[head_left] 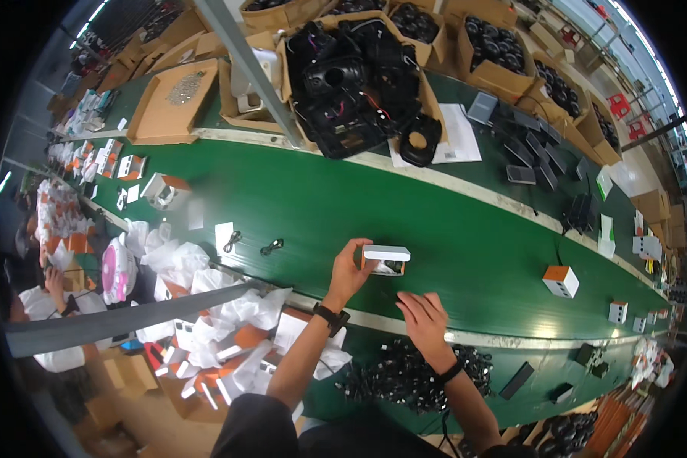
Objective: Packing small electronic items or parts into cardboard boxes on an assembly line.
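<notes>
My left hand [349, 273] grips a small white and orange box [387, 253] by its left side, above the green conveyor belt [473, 267]. The box's near end is open, and something whitish shows inside. To the right of the box and nearer to me, my right hand [425, 317] is apart from it, fingers stretched out and nothing in them. A heap of black coiled cables [416, 374] lies on the green surface beneath my right wrist. On the belt left of the box rest two small coiled cables, one black [272, 246] and one on white paper [224, 237].
An orange and white box [560, 282] stands on the belt at right. Across the belt is a carton of black plastic housings [351, 84]. A grey metal post [252, 72] and a grey bar [130, 317] cross the left side. White-bagged boxes [206, 305] are piled at left.
</notes>
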Motion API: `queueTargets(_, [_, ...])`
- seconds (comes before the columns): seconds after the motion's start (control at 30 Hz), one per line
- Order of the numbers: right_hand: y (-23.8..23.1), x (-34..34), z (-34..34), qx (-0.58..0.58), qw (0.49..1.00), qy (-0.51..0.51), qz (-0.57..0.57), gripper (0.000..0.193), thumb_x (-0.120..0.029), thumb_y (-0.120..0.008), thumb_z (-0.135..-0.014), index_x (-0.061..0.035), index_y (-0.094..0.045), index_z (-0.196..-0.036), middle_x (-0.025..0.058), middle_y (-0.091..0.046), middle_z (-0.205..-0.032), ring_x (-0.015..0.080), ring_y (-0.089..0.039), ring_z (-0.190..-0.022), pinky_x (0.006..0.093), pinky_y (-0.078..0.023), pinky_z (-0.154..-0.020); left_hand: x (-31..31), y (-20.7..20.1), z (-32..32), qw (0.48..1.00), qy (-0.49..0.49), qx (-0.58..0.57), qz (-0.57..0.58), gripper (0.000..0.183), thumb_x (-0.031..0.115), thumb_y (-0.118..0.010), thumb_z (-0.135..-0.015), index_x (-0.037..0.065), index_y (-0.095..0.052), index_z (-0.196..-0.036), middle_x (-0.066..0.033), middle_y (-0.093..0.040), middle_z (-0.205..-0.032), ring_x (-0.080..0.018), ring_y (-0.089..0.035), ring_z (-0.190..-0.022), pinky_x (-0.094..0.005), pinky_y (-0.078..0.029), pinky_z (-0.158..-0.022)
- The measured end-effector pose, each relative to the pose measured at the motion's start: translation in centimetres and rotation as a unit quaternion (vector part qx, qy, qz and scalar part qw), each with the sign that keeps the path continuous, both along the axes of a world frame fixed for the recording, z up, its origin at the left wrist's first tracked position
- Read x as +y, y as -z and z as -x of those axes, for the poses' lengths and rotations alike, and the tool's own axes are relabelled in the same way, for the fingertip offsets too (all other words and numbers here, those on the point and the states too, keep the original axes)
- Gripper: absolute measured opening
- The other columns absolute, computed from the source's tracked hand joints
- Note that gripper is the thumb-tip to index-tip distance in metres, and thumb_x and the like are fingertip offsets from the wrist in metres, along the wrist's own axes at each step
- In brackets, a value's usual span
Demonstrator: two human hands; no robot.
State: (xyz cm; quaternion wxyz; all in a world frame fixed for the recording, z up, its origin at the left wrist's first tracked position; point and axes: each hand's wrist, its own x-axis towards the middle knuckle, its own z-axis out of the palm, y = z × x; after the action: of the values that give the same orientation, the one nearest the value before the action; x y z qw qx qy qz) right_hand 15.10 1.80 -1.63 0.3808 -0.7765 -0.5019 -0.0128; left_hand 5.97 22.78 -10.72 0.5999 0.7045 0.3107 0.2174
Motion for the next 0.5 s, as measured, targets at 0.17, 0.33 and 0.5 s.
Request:
queueTargets(0.17, [1.8, 2.5, -1.7, -0.097, 0.994, 0.04, 0.044, 0.022, -0.006, -0.081, -0.087, -0.0098, -0.082, -0.109, -0.001, -0.076, -0.095, 0.0269, -0.063, -0.099, 0.0404, -0.054, -0.081, -2.3, -0.4, -0.1, 1.0, 0.013, -0.009, -0.003, 0.053, 0.001, -0.089, -0.087, 0.007, -0.057, -0.13, -0.013, -0.078, -0.127, -0.0282, -0.075, -0.119, -0.0392, -0.058, -0.097])
queueTargets(0.33, [3.9, 3.1, -1.6, -0.142, 0.984, 0.086, 0.063, 0.025, -0.005, -0.078, -0.09, -0.0084, -0.082, -0.113, 0.0018, -0.073, -0.111, 0.0285, -0.061, -0.112, 0.042, -0.053, -0.085, -4.5, 0.6, 0.1, 0.989, -0.023, -0.098, 0.105, 0.056, 0.003, -0.089, -0.088, 0.004, -0.054, -0.132, -0.0198, -0.075, -0.139, -0.0303, -0.071, -0.132, -0.0401, -0.057, -0.104])
queueTargets(0.5, [4.9, 2.1, -1.1, -0.011, 0.996, 0.078, 0.051, 0.04, -0.002, -0.076, -0.092, 0.0045, -0.071, -0.131, 0.0163, -0.058, -0.141, 0.0366, -0.06, -0.128, 0.0449, -0.063, -0.093, -4.6, 0.0, 1.7, 0.992, 0.064, -0.06, -0.088, 0.042, 0.001, -0.085, -0.091, 0.002, -0.066, -0.129, -0.0235, -0.07, -0.146, -0.0318, -0.069, -0.135, -0.0396, -0.056, -0.108])
